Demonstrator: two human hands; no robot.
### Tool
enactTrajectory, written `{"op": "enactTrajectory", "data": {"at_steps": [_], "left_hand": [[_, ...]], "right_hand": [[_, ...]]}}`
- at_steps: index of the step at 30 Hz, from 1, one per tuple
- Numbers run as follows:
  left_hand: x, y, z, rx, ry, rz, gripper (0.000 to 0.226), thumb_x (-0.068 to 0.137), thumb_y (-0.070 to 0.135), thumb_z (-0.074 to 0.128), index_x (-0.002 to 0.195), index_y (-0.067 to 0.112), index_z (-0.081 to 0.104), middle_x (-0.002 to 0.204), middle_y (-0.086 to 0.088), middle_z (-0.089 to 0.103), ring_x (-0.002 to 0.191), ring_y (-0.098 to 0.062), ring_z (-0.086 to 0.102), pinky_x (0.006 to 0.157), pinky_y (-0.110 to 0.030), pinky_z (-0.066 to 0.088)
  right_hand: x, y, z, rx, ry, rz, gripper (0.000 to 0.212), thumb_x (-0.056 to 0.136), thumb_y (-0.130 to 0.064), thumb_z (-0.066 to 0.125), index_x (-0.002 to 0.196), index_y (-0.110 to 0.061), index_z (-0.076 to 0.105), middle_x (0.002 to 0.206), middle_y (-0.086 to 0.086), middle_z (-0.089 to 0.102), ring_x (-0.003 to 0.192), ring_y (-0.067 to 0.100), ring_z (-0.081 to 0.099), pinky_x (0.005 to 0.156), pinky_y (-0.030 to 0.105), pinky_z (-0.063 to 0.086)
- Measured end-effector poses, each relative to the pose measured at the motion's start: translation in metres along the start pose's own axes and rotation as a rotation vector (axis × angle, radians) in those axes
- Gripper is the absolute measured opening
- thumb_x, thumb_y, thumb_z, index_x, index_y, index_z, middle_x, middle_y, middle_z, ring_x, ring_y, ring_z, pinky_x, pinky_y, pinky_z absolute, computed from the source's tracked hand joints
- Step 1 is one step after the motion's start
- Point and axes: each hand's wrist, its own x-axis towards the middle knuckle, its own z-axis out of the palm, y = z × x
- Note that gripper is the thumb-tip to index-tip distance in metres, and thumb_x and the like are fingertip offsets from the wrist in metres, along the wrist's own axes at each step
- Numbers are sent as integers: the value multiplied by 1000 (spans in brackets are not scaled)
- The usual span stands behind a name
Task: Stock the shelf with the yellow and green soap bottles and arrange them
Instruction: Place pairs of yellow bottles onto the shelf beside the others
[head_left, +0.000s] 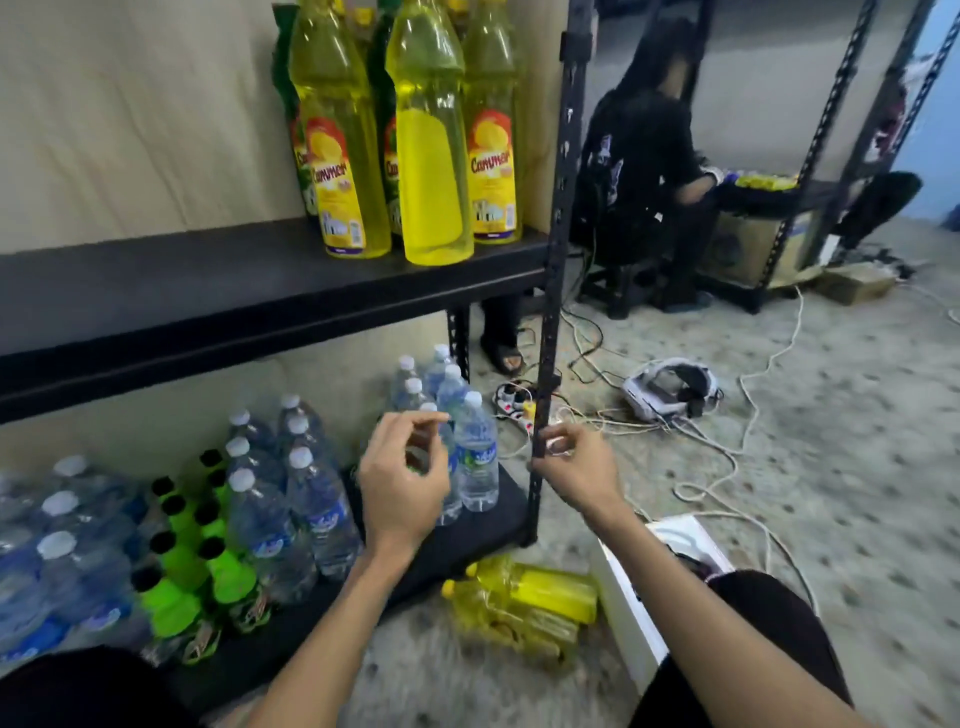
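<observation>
Below both hands (402, 470), floor-lying yellow bottles (524, 605).

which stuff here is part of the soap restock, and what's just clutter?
Job:
- yellow soap bottles standing on the shelf
- green soap bottles behind them
- yellow bottles lying on the floor
- left hand, right hand, both empty

Lying about:
- water bottles
- green-capped bottles
- headset
- cables
</observation>
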Motion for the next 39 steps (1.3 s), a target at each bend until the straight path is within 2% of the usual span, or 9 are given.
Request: {"op": "enactTrajectory", "data": {"at_steps": [6, 10, 14, 16, 18, 20, 28, 32, 39], "left_hand": [[-110, -72, 63, 99, -324, -716, 27, 77, 9, 74, 90, 32, 68, 92, 5, 73, 71, -8, 68, 71, -26, 54], [-161, -118, 100, 212, -524, -983, 29, 74, 20, 76, 100, 29, 66, 100, 6, 73, 97, -19, 69, 82, -29, 51], [-197, -158, 140, 204, -649, -1300, 49, 74, 36, 79, 116, 20, 60, 121, -7, 68, 115, -28, 62, 93, -32, 51], [-209, -173, 157, 82, -579, -1512, 56, 71, 37, 82, 118, 14, 64, 119, -15, 68, 102, -31, 67, 86, -40, 58], [-218, -188, 172, -53, -482, -1725, 53, 71, 33, 84, 114, 8, 67, 104, -19, 70, 73, -26, 62, 70, -38, 59], [-227, -201, 185, -122, -461, -1846, 58, 71, 34, 86, 117, 7, 63, 92, -12, 62, 72, -22, 55, 67, -34, 54], [-252, -222, 221, -181, -411, -2030, 92, 65, 45, 89, 139, 9, 48, 142, -10, 52, 120, -29, 52, 83, -37, 47], [-255, -223, 236, -232, -397, -2006, 102, 54, 45, 94, 137, 13, 47, 132, -6, 59, 119, -23, 55, 79, -33, 46], [-258, -222, 237, -257, -306, -1992, 74, 60, 20, 92, 124, 9, 57, 119, -9, 65, 106, -23, 61, 79, -34, 47]], "right_hand": [[2, 110, 22, -236, -154, 216, 29, 65, -13, 79, 89, -22, 66, 71, -3, 58, 74, 21, 61, 70, 31, 50], [26, 156, 49, -421, -249, 229, 40, 70, -14, 73, 108, -19, 67, 100, 10, 71, 93, 26, 67, 75, 28, 49], [58, 196, 79, -545, -364, 204, 50, 74, -15, 73, 122, -21, 61, 118, 10, 65, 106, 25, 64, 81, 28, 49], [72, 216, 92, -593, -429, 212, 56, 75, -15, 74, 128, -22, 57, 124, 10, 62, 111, 26, 62, 84, 29, 49], [85, 238, 106, -635, -496, 230, 61, 76, -16, 75, 133, -23, 54, 131, 11, 57, 116, 27, 60, 89, 31, 50], [95, 259, 119, -664, -566, 253, 66, 77, -15, 75, 137, -24, 50, 135, 12, 52, 119, 29, 57, 94, 35, 52], [124, 309, 160, -836, -751, 167, 82, 75, -17, 74, 148, -31, 37, 140, 7, 50, 133, 28, 44, 103, 37, 46], [134, 321, 171, -823, -851, 200, 90, 72, -29, 78, 151, -26, 36, 146, 8, 48, 135, 26, 45, 106, 33, 44], [136, 333, 182, -933, -957, 151, 111, 69, -35, 86, 157, -19, 20, 149, 11, 42, 138, 28, 40, 108, 35, 41]]}}
